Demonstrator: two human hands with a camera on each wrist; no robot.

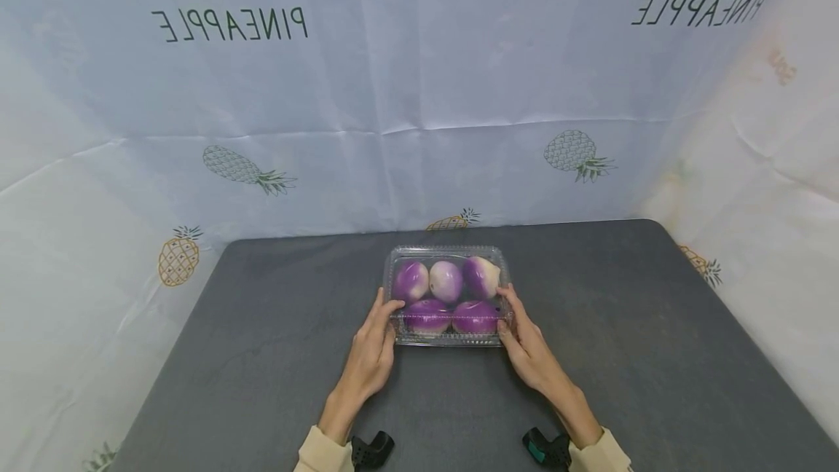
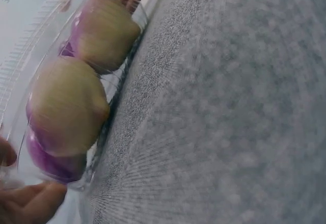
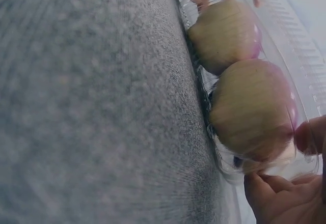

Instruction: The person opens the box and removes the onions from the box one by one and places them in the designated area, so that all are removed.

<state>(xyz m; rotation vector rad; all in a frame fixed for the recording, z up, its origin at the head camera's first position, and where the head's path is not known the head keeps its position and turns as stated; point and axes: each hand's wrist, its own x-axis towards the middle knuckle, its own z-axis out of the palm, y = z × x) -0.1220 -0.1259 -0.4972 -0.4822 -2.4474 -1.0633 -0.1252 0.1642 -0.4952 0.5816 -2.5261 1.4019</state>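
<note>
A clear plastic clamshell box (image 1: 448, 341) with a ribbed rim sits near the far side of the table. Inside it lie several purple-and-white turnips (image 1: 446, 282) in two rows, three behind and two in front. My left hand (image 1: 368, 355) holds the box's left side, its thumb and fingers at the near left corner. On the opposite side my right hand (image 1: 529, 355) grips the near right corner in the same way. Both wrist views show the pale undersides of the front turnips through the box wall, the left hand's fingers (image 2: 43, 201) pressed at its lower corner.
The grey cloth-covered table (image 1: 275, 370) spreads around the box on all sides. Behind it hangs a white curtain (image 1: 426, 79) printed with pineapples, meeting the table's far edge. A black wrist device (image 1: 372, 450) is strapped near each cream sleeve.
</note>
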